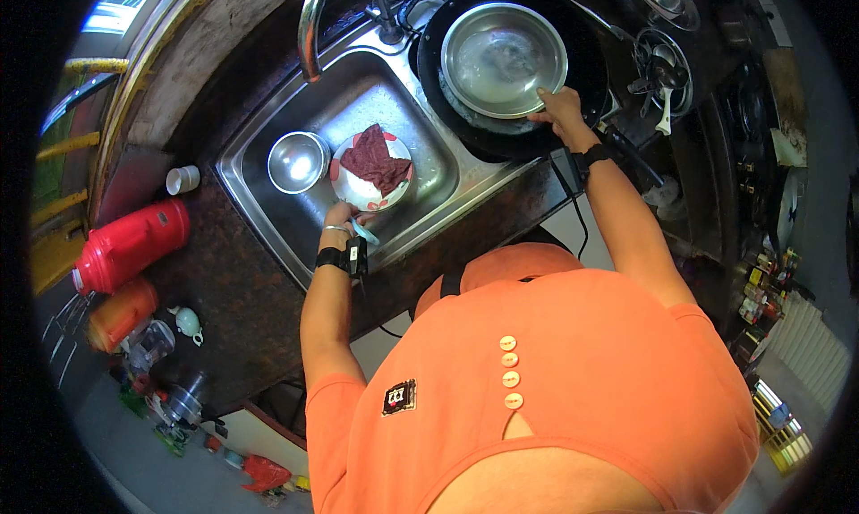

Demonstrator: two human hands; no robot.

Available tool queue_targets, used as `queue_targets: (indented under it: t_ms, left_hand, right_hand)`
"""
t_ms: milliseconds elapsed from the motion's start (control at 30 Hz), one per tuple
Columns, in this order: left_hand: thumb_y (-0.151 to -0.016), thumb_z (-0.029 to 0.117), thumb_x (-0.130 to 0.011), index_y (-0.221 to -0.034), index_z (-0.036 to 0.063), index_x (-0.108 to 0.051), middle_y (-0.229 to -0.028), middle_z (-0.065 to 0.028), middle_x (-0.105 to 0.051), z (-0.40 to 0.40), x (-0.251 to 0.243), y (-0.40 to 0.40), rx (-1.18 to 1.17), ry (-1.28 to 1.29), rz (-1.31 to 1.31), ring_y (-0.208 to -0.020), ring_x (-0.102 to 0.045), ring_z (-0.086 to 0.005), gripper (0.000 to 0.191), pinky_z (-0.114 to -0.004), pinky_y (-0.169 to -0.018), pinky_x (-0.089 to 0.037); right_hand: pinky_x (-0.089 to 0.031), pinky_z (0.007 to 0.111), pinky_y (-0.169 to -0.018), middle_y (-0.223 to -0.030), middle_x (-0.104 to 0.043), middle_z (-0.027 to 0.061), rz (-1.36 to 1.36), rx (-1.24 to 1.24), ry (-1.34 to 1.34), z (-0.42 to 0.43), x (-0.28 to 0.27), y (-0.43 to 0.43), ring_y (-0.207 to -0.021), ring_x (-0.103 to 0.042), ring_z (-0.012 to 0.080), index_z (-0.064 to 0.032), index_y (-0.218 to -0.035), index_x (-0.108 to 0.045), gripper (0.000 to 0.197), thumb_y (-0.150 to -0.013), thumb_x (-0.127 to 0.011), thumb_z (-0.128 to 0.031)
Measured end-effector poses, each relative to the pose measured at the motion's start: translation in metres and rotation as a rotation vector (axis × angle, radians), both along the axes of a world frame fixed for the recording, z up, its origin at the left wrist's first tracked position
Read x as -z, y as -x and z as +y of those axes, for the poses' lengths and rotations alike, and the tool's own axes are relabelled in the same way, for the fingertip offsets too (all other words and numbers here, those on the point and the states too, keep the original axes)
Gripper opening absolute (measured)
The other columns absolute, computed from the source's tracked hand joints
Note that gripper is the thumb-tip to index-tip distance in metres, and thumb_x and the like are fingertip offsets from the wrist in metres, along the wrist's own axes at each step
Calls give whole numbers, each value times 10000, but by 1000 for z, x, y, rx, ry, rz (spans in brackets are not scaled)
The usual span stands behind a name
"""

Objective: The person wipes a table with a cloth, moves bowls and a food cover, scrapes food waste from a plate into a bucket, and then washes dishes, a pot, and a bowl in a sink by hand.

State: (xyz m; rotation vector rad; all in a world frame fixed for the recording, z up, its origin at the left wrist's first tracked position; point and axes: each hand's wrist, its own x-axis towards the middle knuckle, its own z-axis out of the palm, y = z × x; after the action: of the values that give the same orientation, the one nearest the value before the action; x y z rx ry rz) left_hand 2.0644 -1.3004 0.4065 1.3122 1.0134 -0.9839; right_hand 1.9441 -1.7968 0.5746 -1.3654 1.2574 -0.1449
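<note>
My right hand (564, 115) grips the near right rim of a shallow stainless-steel basin (503, 51), which has a little cloudy liquid in it. Under the basin is a large black wok (463, 135), resting across the right side of the sink unit. Down in the steel sink (419, 105), my left hand (345, 217) holds a light-blue utensil (364, 232), partly hidden by the fingers, close to the near rim of a white plate (345, 188) with red markings. A crumpled maroon cloth (376, 162) lies on that plate. Left of it sits a steel bowl (298, 163).
A curved faucet (313, 37) arches over the sink's back edge. On the left counter are a white cup (182, 180), a red thermos (134, 242) and a small pale teapot (188, 323). The wok's handle (634, 155) points right, below a bowl of ladles and spoons (664, 71).
</note>
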Motion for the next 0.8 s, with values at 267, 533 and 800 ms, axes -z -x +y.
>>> queue_targets:
  t_ms: [267, 533, 800]
  left_hand:
    - [-945, 117, -442, -1160, -84, -428, -1102, -297, -605, -57, -179, 6, 193, 267, -185, -884, -688, -358, 294, -261, -405, -427]
    - [-1036, 340, -321, -1199, -67, -495, -1060, -248, -640, -165, -253, 18, 202, 781, -387, -905, -663, -289, 472, -338, -749, -538]
    - [-1019, 394, -361, -1168, -8, -551, -1075, -164, -646, -126, -218, 21, 280, 255, -604, -935, -650, -249, 469, -476, -762, -550]
  right_hand:
    - [-609, 353, -547, -1045, -611, 227, 1, -13, -120, -8, 8, 13, -710, -680, 323, 121, -1185, -469, 329, -915, -556, -46]
    - [-526, 316, -444, -982, -623, 177, 198, -160, -148, -1, -26, 9, -640, -672, 249, 93, -1162, -487, 399, -910, -628, -182]
    - [-442, 312, -376, -868, -630, 185, 261, -176, -115, 5, -47, 20, -525, -638, 220, 103, -1107, -514, 369, -900, -639, -176]
